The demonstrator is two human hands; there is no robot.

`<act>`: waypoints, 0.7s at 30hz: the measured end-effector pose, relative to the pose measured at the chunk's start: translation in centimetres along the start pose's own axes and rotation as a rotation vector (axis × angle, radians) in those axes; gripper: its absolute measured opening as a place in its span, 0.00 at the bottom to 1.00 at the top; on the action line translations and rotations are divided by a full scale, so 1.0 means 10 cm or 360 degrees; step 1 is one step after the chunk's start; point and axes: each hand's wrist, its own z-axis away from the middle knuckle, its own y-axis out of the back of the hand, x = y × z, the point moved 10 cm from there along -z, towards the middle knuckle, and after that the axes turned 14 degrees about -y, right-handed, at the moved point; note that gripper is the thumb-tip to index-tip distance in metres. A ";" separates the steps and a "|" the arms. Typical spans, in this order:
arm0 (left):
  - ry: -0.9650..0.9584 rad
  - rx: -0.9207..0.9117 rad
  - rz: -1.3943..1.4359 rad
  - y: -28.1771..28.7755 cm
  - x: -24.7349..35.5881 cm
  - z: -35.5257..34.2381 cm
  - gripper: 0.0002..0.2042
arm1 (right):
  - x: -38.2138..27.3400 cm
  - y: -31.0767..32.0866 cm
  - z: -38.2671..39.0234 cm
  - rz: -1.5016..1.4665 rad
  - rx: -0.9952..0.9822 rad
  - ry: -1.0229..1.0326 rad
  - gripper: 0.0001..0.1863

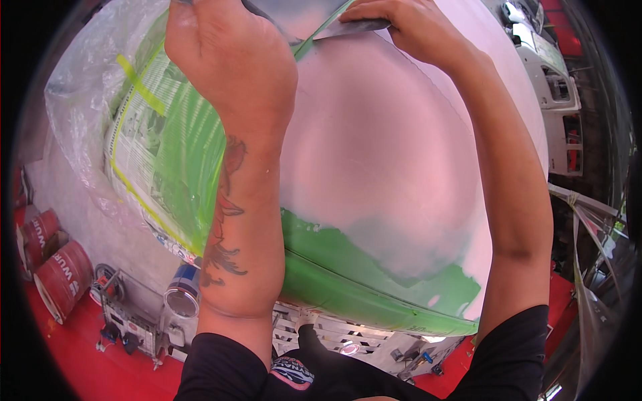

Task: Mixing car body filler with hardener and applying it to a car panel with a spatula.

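A large curved vehicle panel lies beneath my arms, coated in pale pinkish primer with green paint along its near edge. At the top, right of centre, my right hand is closed on a thin grey sheet whose pale pointed corner rests by a green edge. My left hand is bent and closed at the top left. Its fingertips are cut off by the picture's upper edge, and a dark piece shows beside them that I cannot make out. Left of that forearm, newspaper masking and green film cover the side.
Clear plastic sheeting drapes at the far left, edged with yellow tape. Red drums, a blue-and-silver can and equipment stand on the red floor. White vehicle parts and hanging plastic strips are at right.
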 end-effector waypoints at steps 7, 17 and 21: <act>0.0130 0.0122 0.0280 0.06 -0.10 0.07 0.16 | 0.09 -0.11 0.02 0.0016 -0.0122 -0.0085 0.29; 0.0053 0.0097 0.0074 -0.09 0.03 0.00 0.15 | 0.01 0.07 0.36 -0.0123 -0.0269 0.0059 0.30; 0.0237 0.0475 0.0062 0.01 -0.10 0.07 0.16 | 0.08 0.11 0.59 -0.0108 -0.0265 0.0121 0.32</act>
